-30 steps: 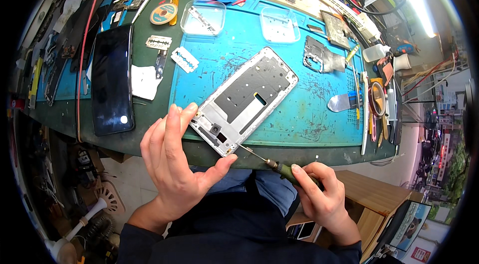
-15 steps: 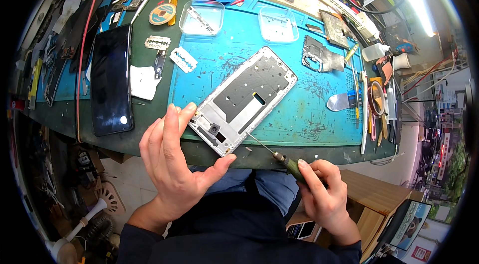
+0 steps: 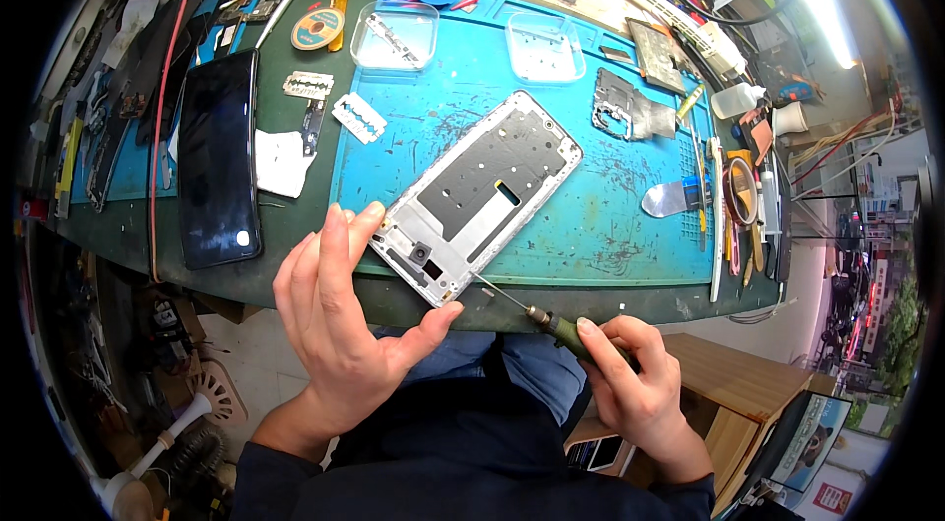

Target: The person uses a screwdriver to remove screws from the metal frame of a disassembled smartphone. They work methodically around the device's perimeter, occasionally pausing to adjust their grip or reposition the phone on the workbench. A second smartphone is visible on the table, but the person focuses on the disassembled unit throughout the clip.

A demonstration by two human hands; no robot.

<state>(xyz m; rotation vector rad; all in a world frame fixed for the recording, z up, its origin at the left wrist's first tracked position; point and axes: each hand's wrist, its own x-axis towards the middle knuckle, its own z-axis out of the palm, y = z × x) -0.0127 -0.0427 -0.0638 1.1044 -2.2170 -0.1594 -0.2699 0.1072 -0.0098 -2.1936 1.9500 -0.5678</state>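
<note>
Head view: a silver and dark grey phone frame (image 3: 489, 189) is seen slantwise over the blue mat (image 3: 610, 216), its lower end reaching past the mat's near edge. By its two lower corners the frame is gripped in the left hand (image 3: 345, 329), with the thumb at one corner and a fingertip at the other; the remaining fingers are spread and raised. The right hand (image 3: 635, 373) is closed around the green handle of a thin tool (image 3: 563, 327), whose shaft is pointed at the near long side of the frame. Whether the tip is pushed under that edge cannot be told.

Left of the mat, a dark phone (image 3: 219, 167) is laid on the green tabletop (image 3: 305, 241), with a white sheet (image 3: 281, 165) just beside it. One razor blade (image 3: 359, 118) is placed on the mat near its left edge. Beyond the frame, small parts are kept in two clear boxes (image 3: 389, 65). To the right, a dark plate with grey foil (image 3: 618, 100) is set on the mat, with a blue-ended scraper (image 3: 665, 200) nearer the hands.
</note>
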